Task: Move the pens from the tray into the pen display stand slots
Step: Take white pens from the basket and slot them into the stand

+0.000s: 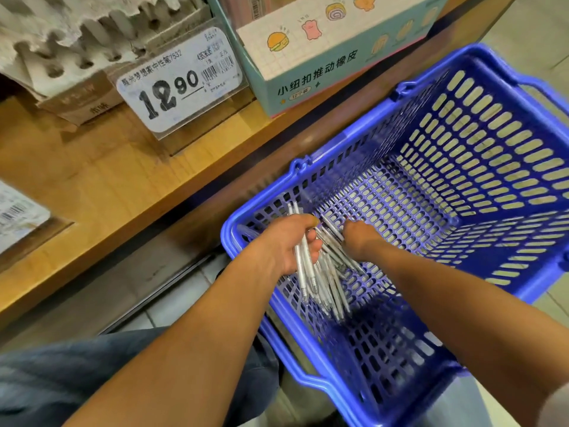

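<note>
Several clear white pens [331, 272] lie in a pile at the near-left corner of a blue plastic basket [462, 186]. My left hand [286, 245] grips a bundle of these pens, its fingers curled round them. Just to the right, my right hand [358, 238] reaches down into the pile with curled fingers pinching a pen. The grey pulp pen display stand [77, 35] with its rows of slots stands on the wooden shelf at the upper left, away from both hands.
A wooden shelf [107, 180] runs along the left, with a price tag holder [181, 81] reading 12.90. A pastel eraser box [323, 50] stands behind the basket. My dark trouser leg [77, 374] is at the bottom left, over tiled floor.
</note>
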`<state>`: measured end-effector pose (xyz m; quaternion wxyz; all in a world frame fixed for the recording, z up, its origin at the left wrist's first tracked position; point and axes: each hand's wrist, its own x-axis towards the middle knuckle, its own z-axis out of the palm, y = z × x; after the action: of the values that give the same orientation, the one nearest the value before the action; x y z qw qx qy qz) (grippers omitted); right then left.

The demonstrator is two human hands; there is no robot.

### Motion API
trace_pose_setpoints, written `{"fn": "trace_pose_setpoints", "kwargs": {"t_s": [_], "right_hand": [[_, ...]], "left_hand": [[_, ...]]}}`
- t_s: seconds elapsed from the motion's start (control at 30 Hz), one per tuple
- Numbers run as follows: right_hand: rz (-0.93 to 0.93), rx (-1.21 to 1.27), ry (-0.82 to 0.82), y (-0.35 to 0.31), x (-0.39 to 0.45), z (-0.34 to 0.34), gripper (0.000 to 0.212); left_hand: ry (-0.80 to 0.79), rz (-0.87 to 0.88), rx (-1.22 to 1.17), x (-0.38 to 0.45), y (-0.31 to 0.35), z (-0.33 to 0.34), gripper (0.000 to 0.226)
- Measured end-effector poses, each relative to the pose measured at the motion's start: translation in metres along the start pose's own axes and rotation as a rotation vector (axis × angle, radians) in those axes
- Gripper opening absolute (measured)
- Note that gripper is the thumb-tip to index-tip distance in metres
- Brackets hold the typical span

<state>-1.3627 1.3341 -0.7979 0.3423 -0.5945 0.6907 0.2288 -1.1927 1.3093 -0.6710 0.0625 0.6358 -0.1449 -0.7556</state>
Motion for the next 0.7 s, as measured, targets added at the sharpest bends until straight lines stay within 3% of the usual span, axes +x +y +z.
{"fn": "trace_pose_setpoints", "kwargs": {"t_s": [0.07,0.17,0.33,0.53,0.63,0.7], "right_hand": [[0.029,0.075,-0.047,0.007,-0.010,-0.013,0.017],[0.043,0.320,-0.119,0.016,-0.032,-0.040,0.038],[-0.129,0.986,-0.176,0.005,-0.091,-0.065,0.007],[-0.308,1.147,-0.144,-0.035,-0.119,-0.062,0.006],[-0.344,1.222,-0.175,-0.037,-0.111,-0.056,0.008],[-0.361,1.266,-0.282,-0.026,-0.097,-0.055,0.009]], "left_hand": [[0.007,0.013,-0.001,0.003,0.000,-0.001,0.019],[0.019,0.025,0.009,0.005,-0.001,-0.001,0.017],[0.002,0.035,0.030,0.007,0.001,0.003,0.026],[-0.167,-0.021,-0.011,0.003,0.002,0.005,0.042],[-0.093,0.011,-0.028,0.005,0.002,0.004,0.022],[0.011,0.046,0.001,0.012,0.000,0.002,0.024]]}}
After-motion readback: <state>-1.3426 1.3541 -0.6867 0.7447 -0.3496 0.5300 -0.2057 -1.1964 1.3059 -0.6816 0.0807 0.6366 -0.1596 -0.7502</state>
